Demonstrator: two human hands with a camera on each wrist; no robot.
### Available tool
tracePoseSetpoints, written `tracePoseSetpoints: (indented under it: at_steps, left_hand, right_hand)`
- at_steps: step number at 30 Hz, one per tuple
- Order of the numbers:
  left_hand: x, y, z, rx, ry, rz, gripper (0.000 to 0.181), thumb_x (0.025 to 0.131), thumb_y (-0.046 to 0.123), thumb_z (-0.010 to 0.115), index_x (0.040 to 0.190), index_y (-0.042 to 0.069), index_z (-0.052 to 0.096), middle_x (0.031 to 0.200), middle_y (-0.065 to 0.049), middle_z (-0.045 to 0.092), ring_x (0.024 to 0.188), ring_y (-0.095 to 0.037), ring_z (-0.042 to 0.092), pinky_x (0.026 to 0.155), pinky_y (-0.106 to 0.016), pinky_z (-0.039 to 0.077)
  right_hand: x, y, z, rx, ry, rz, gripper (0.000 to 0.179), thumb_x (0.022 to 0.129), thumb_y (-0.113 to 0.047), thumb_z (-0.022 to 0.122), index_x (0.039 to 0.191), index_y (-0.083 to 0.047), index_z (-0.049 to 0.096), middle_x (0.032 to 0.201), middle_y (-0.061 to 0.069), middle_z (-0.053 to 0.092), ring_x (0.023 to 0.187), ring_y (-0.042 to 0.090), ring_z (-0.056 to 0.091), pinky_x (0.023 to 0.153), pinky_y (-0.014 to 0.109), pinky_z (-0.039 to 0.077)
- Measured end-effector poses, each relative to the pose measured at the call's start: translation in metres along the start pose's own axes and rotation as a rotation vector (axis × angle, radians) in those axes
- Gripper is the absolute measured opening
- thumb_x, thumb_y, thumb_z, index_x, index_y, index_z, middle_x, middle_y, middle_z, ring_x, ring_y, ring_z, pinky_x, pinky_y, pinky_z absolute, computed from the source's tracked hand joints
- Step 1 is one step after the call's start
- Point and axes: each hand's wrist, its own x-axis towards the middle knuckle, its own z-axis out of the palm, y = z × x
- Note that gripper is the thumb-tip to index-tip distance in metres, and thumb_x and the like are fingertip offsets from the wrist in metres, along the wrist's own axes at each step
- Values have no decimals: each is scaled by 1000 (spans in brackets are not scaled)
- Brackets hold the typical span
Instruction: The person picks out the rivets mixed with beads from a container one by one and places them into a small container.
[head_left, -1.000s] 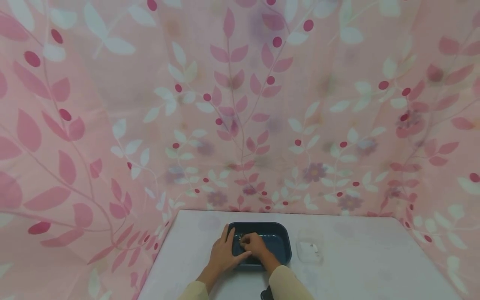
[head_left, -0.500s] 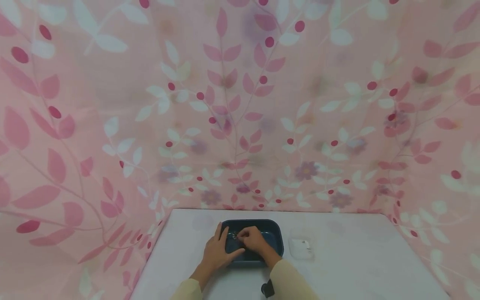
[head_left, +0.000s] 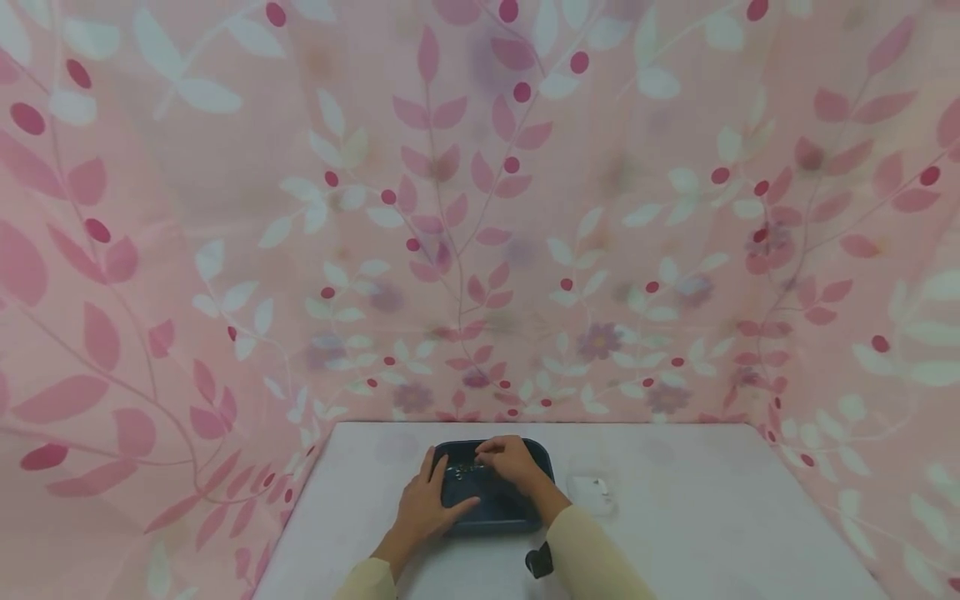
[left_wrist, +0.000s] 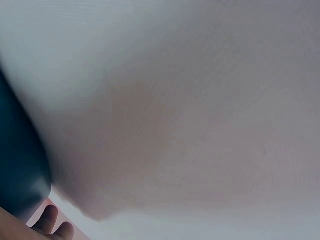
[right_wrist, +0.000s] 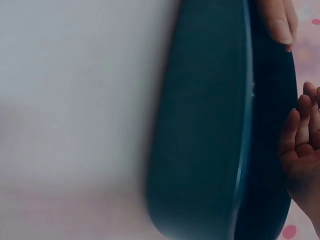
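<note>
A dark blue tray (head_left: 495, 527) stands on the white table. My left hand (head_left: 426, 504) rests at its left rim with fingers spread and thumb reaching over the inside. Inside lies a thin, chain-like row of small shiny pieces (head_left: 461, 472), too small to identify exactly. Over the tray's back part is my right hand (head_left: 512, 462), its fingers curled and tips brought together at the row's right end, seeming to pinch it. The right wrist view shows my right hand (right_wrist: 302, 145) beyond the tray wall (right_wrist: 200, 125) and the left thumb (right_wrist: 276, 22) above.
To the right of the tray stands a small clear box (head_left: 592, 494) with a few tiny pieces in it. Near my right sleeve is a small black object (head_left: 538, 561). A pink leaf-patterned curtain (head_left: 480, 250) hangs behind and at both sides of the table.
My right hand has moved up and away toward the back of the tray, and more of the shiny row shows. The left hand stays at the rim. The whole head view has shifted slightly.
</note>
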Motion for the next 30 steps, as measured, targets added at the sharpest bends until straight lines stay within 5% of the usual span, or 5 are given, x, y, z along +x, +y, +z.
tracePoseSetpoints:
  at_steps: [4,12,30]
  left_hand:
    - [-2,1,-1,4,6,6,107,75,81,59,150,7,39,161,-19,25,126,-44,52,102,-59,43]
    - [-5,3,-4,-24,5,5,106,76,78,62,150,6,39,161,-19,24,125,-45,52,100,-60,44]
    - [-1,-3,0,-35,-33,-11,109,73,84,58,153,12,36,164,-14,17,128,-43,50,103,-61,41]
  right_hand:
    - [0,-3,-6,35,-7,33,24,96,-13,64,113,3,70,100,10,76,93,23,70,80,47,57]
    - [-4,-9,-26,70,-8,33,22,95,-13,64,110,1,72,102,14,75,93,33,69,79,46,58]
    - [-21,2,-98,40,53,101,24,95,-15,66,112,0,71,105,15,75,94,30,68,83,44,58]
